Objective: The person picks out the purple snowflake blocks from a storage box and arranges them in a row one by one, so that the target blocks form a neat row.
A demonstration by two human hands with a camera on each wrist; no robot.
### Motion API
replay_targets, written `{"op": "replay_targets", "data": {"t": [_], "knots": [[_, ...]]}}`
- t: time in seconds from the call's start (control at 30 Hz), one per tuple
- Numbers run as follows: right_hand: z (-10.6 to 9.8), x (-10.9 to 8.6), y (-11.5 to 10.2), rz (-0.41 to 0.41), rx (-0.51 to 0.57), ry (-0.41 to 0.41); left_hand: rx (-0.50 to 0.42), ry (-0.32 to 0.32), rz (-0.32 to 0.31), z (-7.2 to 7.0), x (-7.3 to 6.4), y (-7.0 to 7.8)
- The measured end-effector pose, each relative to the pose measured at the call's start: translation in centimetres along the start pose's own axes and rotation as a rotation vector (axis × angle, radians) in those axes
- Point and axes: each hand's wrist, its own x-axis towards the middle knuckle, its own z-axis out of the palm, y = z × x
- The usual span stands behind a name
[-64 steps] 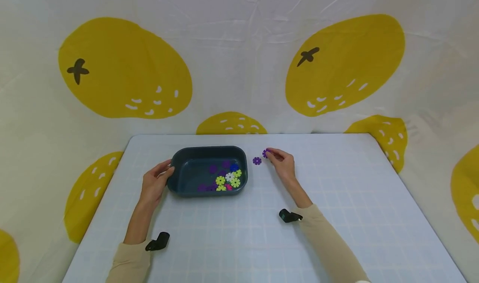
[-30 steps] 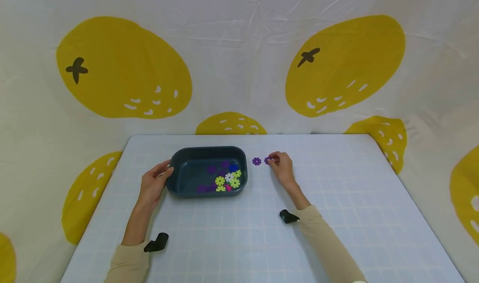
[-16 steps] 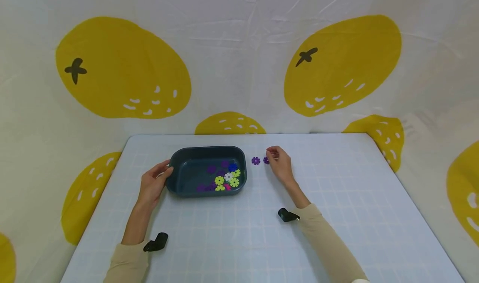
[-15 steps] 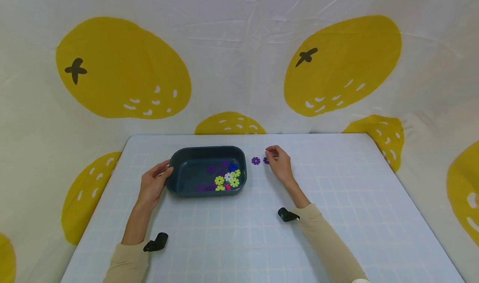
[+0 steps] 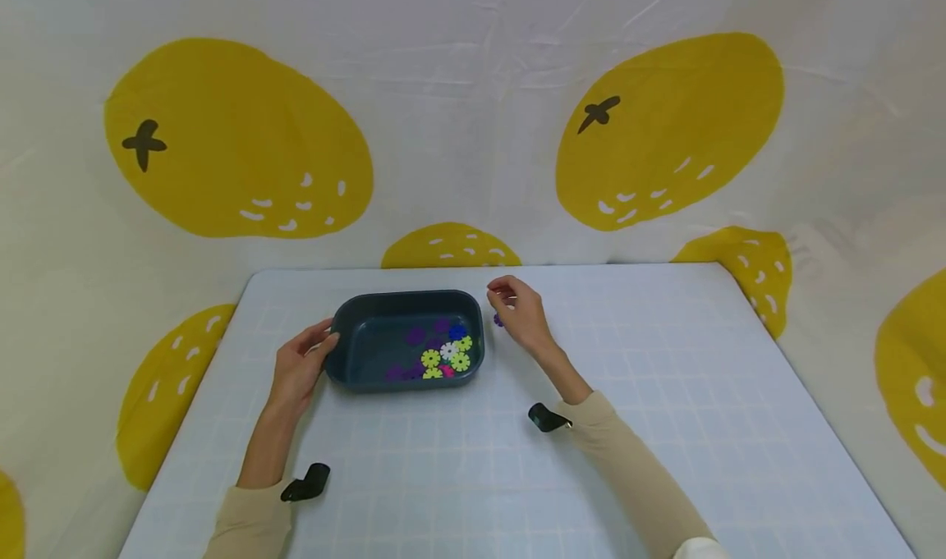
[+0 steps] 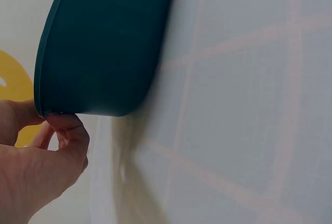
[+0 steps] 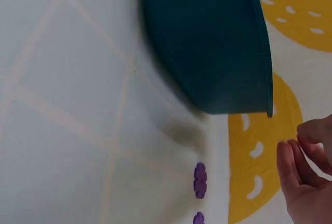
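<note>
My left hand (image 5: 297,370) grips the left end of a dark teal plastic bin (image 5: 402,385); in the left wrist view its thumb and fingers pinch the rim. Inside, toward the right, lie several flower-shaped plastic discs: yellow (image 5: 430,358), white (image 5: 448,351), blue (image 5: 457,332), pink (image 5: 447,371) and dim purple. My right hand (image 5: 525,313) hovers just right of the bin, fingers loosely bent and holding nothing. Below it on the table are two purple discs (image 7: 200,181), the second cut off by the right wrist view's lower edge. In the head view the hand hides most of them.
The table (image 5: 443,477) wears a pale checked cloth. Behind it hangs a white curtain (image 5: 458,132) printed with big yellow fruit, close along the far edge. A black wrist camera (image 5: 548,418) sits at the right cuff, another (image 5: 307,483) at the left.
My right hand set a purple disc down beside the other one, let go, then rose and moved left toward the bin. The left hand has kept its grip on the bin.
</note>
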Motion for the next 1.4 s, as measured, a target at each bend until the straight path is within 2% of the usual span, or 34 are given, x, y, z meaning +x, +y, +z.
{"op": "replay_targets", "data": {"t": [0.27,0.6,0.77,0.83,1.03,1.27,1.4], "knots": [[2.0,0.2,-1.4,-0.162,0.01,-0.087,-0.009,0.004,-0.003,-0.2,0.0,-0.2],[4.3,0.2,-1.5,-0.288,-0.055,-0.201,-0.027,-0.004,0.002,0.0,0.1,-0.1],[5.2,0.2,-1.4,-0.316,-0.072,-0.266,-0.015,-0.007,-0.008,-0.1,0.3,-0.2],[5.6,0.3,-1.4,-0.324,-0.105,-0.284,-0.015,-0.003,-0.014,-0.2,0.3,-0.2],[6.2,0.2,-1.9,-0.326,-0.291,-0.311,-0.016,0.006,-0.013,-0.1,0.1,-0.1],[7.2,-0.3,-2.3,-0.405,-0.568,-0.269,-0.018,0.019,-0.017,-0.1,0.3,-0.3],[7.5,-0.4,-2.2,-0.432,-0.672,-0.248,-0.011,0.017,-0.007,0.0,0.4,-0.4]]}}
